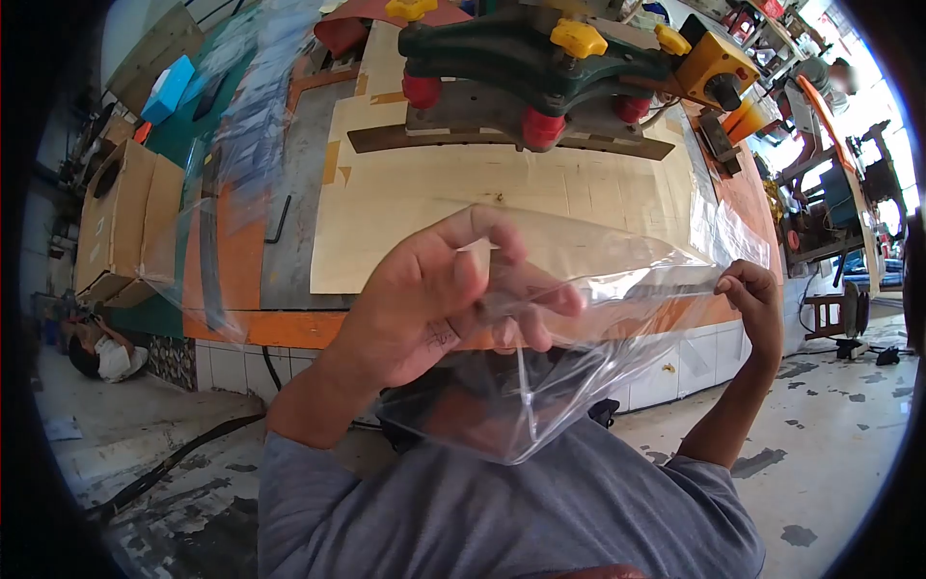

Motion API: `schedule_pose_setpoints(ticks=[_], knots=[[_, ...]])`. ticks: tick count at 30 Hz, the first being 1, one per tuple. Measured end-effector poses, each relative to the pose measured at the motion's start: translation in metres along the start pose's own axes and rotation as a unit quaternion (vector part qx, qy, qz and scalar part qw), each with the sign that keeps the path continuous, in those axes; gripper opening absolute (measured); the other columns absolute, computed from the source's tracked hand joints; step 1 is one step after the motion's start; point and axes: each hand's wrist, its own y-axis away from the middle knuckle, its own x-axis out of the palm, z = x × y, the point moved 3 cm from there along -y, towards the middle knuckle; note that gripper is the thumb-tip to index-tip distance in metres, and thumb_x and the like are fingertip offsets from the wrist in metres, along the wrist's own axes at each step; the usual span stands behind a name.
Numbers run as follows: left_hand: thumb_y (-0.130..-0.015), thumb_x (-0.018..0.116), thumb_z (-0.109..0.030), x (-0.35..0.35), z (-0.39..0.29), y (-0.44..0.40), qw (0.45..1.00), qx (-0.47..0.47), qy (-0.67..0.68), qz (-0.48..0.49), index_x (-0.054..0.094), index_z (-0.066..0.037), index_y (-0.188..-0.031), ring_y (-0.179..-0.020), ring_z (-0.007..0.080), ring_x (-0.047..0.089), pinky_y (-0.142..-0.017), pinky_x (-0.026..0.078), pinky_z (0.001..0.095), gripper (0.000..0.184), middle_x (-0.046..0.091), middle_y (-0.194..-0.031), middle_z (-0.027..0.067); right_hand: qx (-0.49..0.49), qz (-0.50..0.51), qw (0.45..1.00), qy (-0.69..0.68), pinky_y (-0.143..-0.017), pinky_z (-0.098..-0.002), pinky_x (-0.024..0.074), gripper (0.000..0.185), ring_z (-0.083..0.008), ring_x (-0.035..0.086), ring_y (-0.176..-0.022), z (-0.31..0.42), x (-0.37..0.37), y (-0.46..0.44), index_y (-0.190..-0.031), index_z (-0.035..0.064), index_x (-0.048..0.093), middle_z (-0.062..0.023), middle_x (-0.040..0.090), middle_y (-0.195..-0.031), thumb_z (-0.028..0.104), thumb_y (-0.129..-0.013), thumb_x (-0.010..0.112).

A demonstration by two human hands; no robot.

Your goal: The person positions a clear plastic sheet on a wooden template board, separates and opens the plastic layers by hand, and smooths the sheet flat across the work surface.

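Film (511,410) before my shirt (502,511)

My right hand (754,292) pinches the film's edge between thumb and fingers. My left hand (449,299) is half-curled, its fingers against the film; I cannot tell whether they grip it. The film spans between both, across the bench's (289,330) front edge. Beyond lies a board (405,212), a green frame (482,43) over its far part.

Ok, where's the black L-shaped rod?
In the head view, the black L-shaped rod lies left of centre on the flat grey plate, beside the pale tan board's left edge.
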Motion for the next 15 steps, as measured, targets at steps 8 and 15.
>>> schedule_pose_setpoints(ticks=[8,15], knots=[[-0.101,0.078,-0.021,-0.004,0.006,0.002,0.992,-0.068,-0.105,0.021,0.063,0.000,-0.118,-0.083,0.0201,0.076,-0.075,0.058,0.0272,0.031,0.078,-0.114,0.0258,0.009,-0.019,1.000,0.018,-0.060,-0.0226,0.0330,0.022,-0.0023,0.042,-0.064,-0.003,-0.009,-0.003,-0.083,0.0040,0.069,0.0049,0.058,-0.073,0.016,-0.101,0.074],[-0.109,0.066,-0.021,-0.007,0.004,0.004,0.979,0.013,-0.171,-0.111,0.063,-0.001,-0.106,-0.074,0.0159,0.075,-0.063,0.059,0.0252,0.020,0.077,-0.087,0.0140,-0.008,0.014,1.000,0.002,-0.060,-0.0240,0.0319,0.025,-0.0029,0.042,-0.066,-0.013,-0.018,0.001,-0.081,0.0043,0.068,0.0044,0.058,-0.074,0.020,-0.100,0.074]])
